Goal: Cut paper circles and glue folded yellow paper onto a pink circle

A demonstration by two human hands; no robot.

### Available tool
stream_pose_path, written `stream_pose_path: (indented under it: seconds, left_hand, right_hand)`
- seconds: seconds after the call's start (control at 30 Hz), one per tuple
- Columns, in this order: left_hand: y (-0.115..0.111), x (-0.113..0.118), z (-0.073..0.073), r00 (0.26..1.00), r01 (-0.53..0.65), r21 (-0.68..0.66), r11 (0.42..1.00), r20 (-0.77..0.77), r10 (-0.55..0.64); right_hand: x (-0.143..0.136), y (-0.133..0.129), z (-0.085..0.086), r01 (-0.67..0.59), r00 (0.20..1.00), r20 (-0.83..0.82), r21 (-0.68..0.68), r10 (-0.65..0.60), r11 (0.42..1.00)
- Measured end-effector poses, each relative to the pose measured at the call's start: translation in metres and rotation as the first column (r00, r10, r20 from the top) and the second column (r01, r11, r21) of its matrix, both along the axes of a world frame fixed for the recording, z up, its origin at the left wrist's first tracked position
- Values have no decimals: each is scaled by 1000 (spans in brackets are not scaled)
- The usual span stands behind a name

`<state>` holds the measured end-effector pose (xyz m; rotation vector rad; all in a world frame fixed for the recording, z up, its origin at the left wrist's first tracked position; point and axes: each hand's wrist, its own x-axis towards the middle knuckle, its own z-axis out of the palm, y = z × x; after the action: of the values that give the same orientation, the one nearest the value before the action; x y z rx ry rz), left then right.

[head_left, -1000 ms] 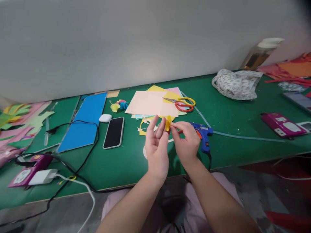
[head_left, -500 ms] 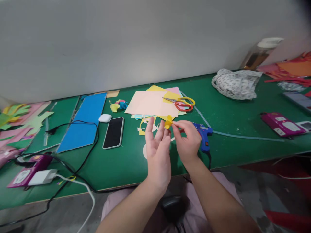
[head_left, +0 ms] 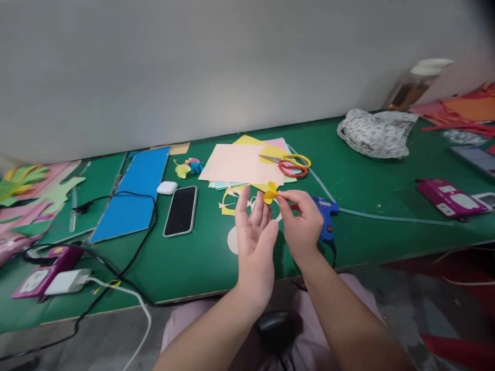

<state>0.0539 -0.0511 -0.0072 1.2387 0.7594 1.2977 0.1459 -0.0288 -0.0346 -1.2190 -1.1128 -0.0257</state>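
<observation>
While left hand [head_left: 255, 247] loosely spread, empty, right hand [head_left: 302, 224] pinched on yellow paper flower [head_left: 270, 193]; purple box [head_left: 433, 193] labels [head_left: 467, 201] illegible.

One camera on the person's head, facing forward and down over the green table [head_left: 371, 196].
I see it looks from above the lap [head_left: 193, 314], close enough that both forearms [head_left: 216, 330] enter at the bottom, with the left hand [head_left: 253, 242] and right hand [head_left: 301, 226] near the middle; beyond them the grey wall [head_left: 216, 67] fills the top, and floor [head_left: 100, 319] shows along the bottom.
</observation>
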Motion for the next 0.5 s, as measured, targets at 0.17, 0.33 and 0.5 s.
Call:
stream_pose_path:
  seconds: [0.17,0.33,0.5]
  left_hand:
    - [1,2,5,985,26,-112,993,170,-6]
    - [0,3,11,967,4,-199,980,252,47]
    - [1,1,9,969,-4,-191,982,244,51]
  right_hand:
    - [0,1,-1,-8,1000,2,1,8,1000]
    - [4,1,-1,-88,995,54,-15,88,996]
    - [8,1,0,-137,986,93,-35,140,990]
